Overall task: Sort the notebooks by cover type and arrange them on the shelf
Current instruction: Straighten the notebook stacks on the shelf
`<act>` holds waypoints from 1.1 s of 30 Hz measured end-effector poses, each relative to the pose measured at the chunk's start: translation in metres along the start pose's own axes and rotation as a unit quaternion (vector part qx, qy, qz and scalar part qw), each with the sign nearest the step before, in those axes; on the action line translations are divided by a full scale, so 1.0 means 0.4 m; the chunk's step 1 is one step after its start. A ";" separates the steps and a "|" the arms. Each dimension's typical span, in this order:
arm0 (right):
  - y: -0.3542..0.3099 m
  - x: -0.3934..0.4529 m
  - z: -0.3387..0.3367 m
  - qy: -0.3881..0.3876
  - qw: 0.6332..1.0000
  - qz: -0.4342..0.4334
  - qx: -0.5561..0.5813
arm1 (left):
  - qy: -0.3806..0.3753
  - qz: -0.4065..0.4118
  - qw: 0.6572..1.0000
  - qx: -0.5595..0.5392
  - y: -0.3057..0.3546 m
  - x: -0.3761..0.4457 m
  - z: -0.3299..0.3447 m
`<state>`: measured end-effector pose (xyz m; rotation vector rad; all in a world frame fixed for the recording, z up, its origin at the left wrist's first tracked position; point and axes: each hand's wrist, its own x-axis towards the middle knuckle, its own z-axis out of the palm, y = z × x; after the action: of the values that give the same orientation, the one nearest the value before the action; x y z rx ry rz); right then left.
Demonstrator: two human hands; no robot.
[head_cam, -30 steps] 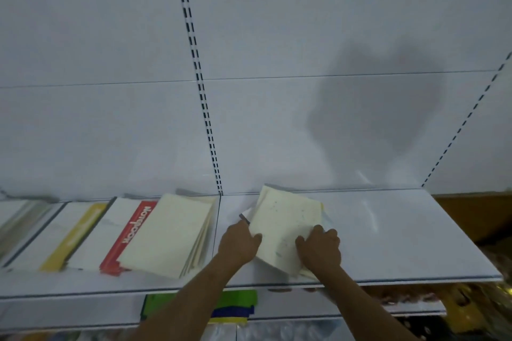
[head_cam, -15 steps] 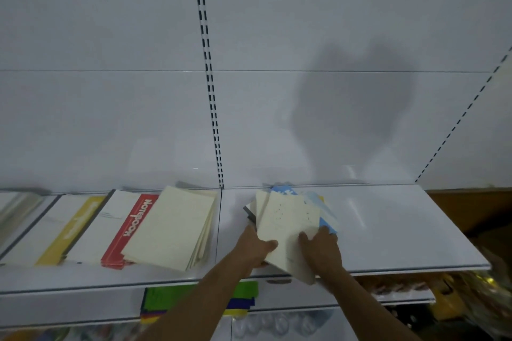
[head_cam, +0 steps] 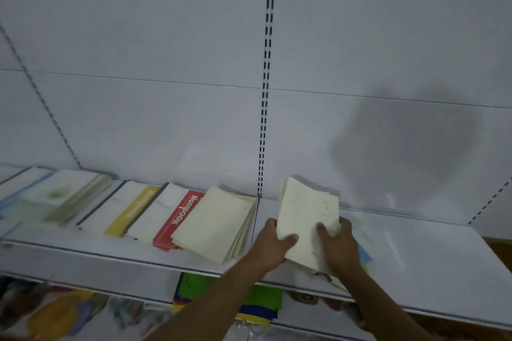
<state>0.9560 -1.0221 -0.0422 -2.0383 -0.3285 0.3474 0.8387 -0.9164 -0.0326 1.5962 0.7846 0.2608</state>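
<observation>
A cream-covered notebook [head_cam: 306, 216] is held tilted above the white shelf [head_cam: 432, 266], right of the upright slot rail. My left hand [head_cam: 273, 243] grips its left edge with the thumb on the cover. My right hand [head_cam: 336, 243] grips its lower right part, thumb on top. Beneath them lie more notebooks, a blue-covered one [head_cam: 363, 253] showing at the right. Left of the rail lies a stack of cream notebooks [head_cam: 216, 223], beside it a red "Notebook" one [head_cam: 180, 216], then a yellow-striped one [head_cam: 133, 210].
More pale notebooks [head_cam: 61, 194] lie blurred at the shelf's far left. On the lower shelf sit green and blue packs [head_cam: 257, 299] and colourful items [head_cam: 55, 310]. A black dashed slot rail [head_cam: 266, 91] runs up the white back panel.
The view has swung left, showing more of the left shelf. Both hands have lifted the cream notebook higher off the pile, and the blue cover beneath has come into sight.
</observation>
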 end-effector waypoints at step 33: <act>-0.159 -0.080 0.492 -0.192 0.957 -0.025 -0.218 | 0.169 -0.077 0.795 0.577 -0.085 0.104 -0.459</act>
<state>0.8465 -0.8461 -0.0728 -2.3807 -0.7486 0.6919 0.7512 -0.7466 -0.0392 2.6466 1.5145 -0.1120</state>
